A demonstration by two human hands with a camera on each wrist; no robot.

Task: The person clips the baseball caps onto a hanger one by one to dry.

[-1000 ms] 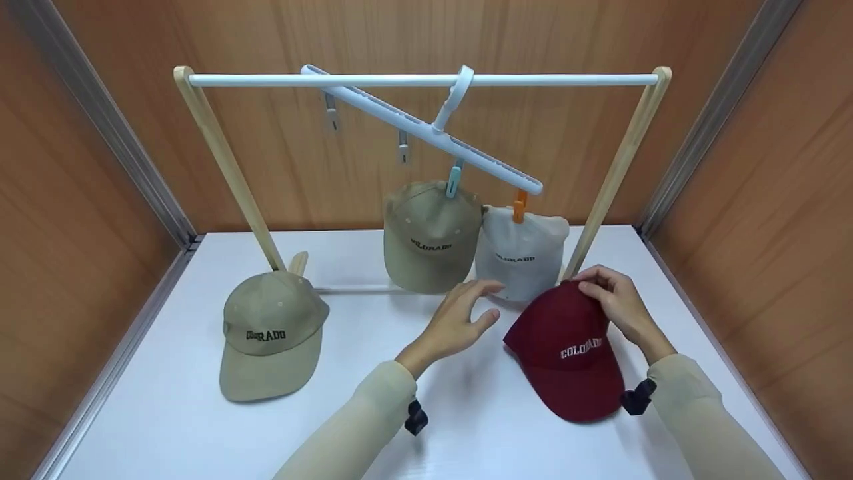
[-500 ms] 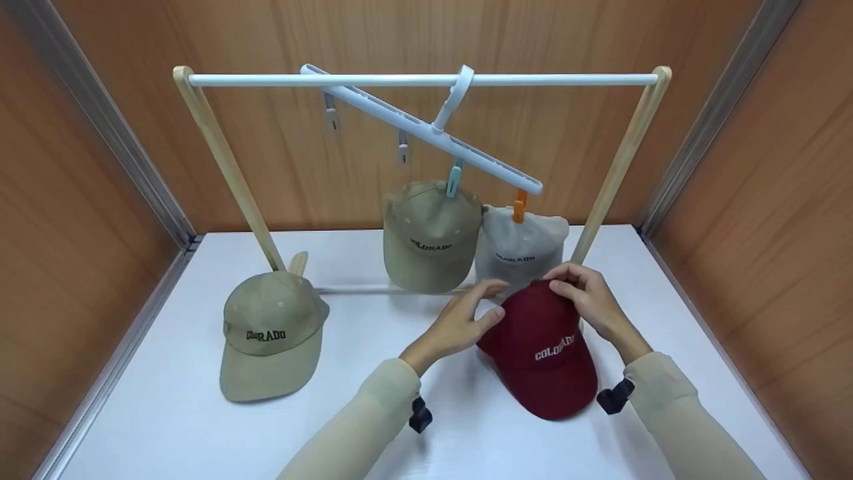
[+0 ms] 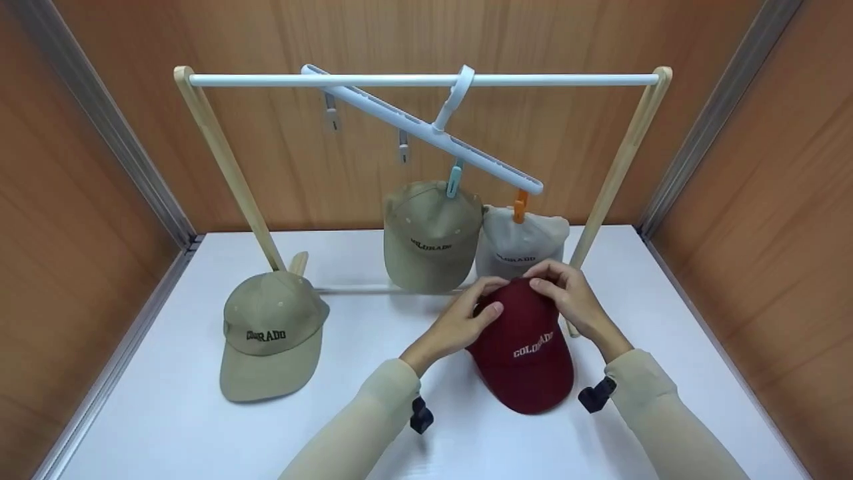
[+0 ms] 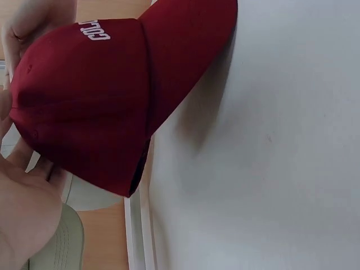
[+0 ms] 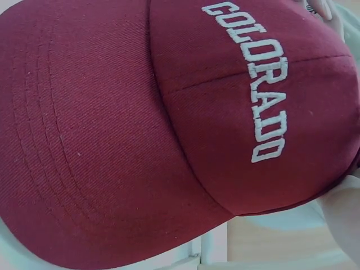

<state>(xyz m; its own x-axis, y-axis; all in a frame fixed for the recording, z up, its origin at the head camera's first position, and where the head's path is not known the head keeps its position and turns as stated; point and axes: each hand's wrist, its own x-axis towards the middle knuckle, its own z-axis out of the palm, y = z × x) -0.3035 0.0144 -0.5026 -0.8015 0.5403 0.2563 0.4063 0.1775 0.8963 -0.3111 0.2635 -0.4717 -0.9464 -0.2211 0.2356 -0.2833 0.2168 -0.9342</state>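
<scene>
In the head view, a dark red baseball cap (image 3: 523, 357) lettered COLORADO is held up, brim toward me. My right hand (image 3: 570, 293) pinches the top of its crown between thumb and fingers. My left hand (image 3: 463, 317) is at the crown's left side, thumb in front of the fabric and fingers by the upper edge; a firm grip is not visible. The left wrist view shows the red cap (image 4: 84, 101) side-on, its brim above the white surface. COLORADO fills the right wrist view on the red cap (image 5: 214, 112). Fingertips behind the crown are hidden.
A white hanger (image 3: 433, 133) hangs aslant from the rack's rail (image 3: 266, 81). Its clips hold an olive cap (image 3: 430, 240) and a light grey cap (image 3: 520, 243); two grey clips hold nothing. Another olive cap (image 3: 270, 340) sits on the white table (image 3: 166, 400) at left.
My right hand has carried the red cap leftward, from the right side to my left hand. The left hand has barely moved, and the cap now lies between its thumb and fingers.
</scene>
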